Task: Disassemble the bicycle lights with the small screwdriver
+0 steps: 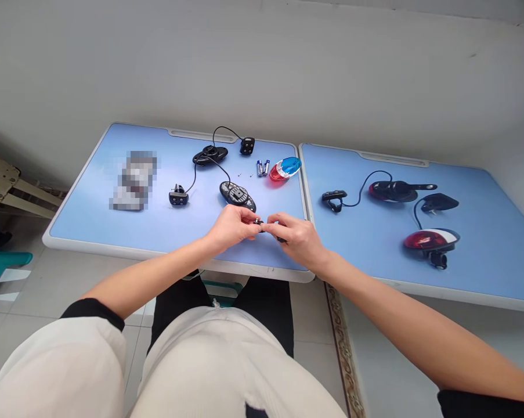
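Close to the front edge of the left table, my left hand (234,226) pinches a small black part (258,221) with a bit of shiny metal on it. My right hand (300,237) grips the same spot from the other side, fingers curled, and a dark piece shows under its palm. Fingers hide most of what is held, so its exact kind is unclear. Just beyond my left hand lies an opened black housing (238,196) with a round ribbed middle. A cable runs from it toward a black four-button switch (179,196).
Behind are a black oval base (210,155), another button switch (246,146), batteries (263,168), tiny screws (239,174) and a red-and-blue light cover (285,169). A blurred packet (133,181) lies left. The right table holds assembled bicycle lights (431,239) with cables.
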A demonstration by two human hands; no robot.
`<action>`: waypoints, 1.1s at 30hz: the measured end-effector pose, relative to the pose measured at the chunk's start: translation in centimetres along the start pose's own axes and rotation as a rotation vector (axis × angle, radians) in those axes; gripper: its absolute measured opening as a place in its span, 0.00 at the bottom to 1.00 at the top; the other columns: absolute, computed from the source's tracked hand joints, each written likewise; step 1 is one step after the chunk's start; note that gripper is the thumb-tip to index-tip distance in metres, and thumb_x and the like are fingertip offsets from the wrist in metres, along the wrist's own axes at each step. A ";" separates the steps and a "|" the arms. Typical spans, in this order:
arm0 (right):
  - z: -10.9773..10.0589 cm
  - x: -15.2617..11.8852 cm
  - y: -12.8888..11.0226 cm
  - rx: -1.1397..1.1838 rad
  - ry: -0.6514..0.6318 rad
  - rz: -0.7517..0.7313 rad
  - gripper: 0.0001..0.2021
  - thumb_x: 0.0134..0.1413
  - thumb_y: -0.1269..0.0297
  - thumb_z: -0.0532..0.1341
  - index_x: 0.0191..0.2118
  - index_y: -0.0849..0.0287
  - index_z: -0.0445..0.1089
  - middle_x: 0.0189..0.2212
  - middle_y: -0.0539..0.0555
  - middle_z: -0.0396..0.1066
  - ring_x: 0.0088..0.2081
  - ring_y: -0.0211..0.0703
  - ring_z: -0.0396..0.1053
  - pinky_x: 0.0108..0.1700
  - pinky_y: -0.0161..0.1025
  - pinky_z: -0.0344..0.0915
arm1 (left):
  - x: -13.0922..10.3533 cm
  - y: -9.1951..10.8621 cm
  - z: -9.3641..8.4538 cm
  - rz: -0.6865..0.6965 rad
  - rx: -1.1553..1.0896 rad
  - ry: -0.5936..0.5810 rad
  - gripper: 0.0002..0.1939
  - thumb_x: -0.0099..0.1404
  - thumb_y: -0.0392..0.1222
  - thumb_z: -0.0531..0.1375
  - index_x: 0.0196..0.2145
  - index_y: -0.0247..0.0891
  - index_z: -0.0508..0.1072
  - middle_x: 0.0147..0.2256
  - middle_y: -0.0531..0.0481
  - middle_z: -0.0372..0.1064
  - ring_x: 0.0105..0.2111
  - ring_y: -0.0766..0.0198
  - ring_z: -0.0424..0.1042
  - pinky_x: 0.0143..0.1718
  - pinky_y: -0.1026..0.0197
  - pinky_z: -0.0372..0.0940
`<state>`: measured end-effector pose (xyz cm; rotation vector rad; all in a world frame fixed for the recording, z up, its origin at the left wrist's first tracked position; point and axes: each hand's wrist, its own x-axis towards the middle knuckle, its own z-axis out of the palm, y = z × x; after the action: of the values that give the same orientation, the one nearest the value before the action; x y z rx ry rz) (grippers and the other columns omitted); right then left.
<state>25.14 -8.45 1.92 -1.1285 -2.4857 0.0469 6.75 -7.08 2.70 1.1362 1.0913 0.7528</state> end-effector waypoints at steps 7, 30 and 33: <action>-0.8 0.2 -0.1 0.088 0.093 -0.064 0.12 0.57 0.77 0.52 0.31 0.57 0.70 0.29 0.52 0.72 0.27 0.34 0.67 0.25 0.31 0.57 | -0.2 1.3 0.2 -0.006 0.028 -0.057 0.04 0.48 0.28 0.64 0.26 0.31 0.75 0.18 0.57 0.62 0.22 0.72 0.63 0.24 0.66 0.69; -2.3 0.1 0.6 0.114 -0.074 0.093 0.08 0.55 0.71 0.56 0.26 0.57 0.66 0.25 0.51 0.70 0.24 0.36 0.64 0.25 0.32 0.52 | -0.2 2.2 1.6 -0.047 -0.229 -0.010 0.07 0.49 0.29 0.66 0.29 0.29 0.75 0.24 0.51 0.70 0.26 0.69 0.70 0.30 0.63 0.70; -2.1 1.3 2.3 0.029 -0.105 0.192 0.08 0.53 0.71 0.57 0.24 0.56 0.66 0.22 0.50 0.69 0.23 0.37 0.63 0.24 0.33 0.49 | -0.5 1.9 1.4 -0.015 -0.181 0.051 0.19 0.50 0.34 0.67 0.42 0.30 0.74 0.26 0.52 0.71 0.27 0.68 0.70 0.27 0.63 0.70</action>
<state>26.77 -6.25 3.85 -1.3810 -2.4498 0.2017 7.99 -7.48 4.71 0.9588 1.0513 0.8548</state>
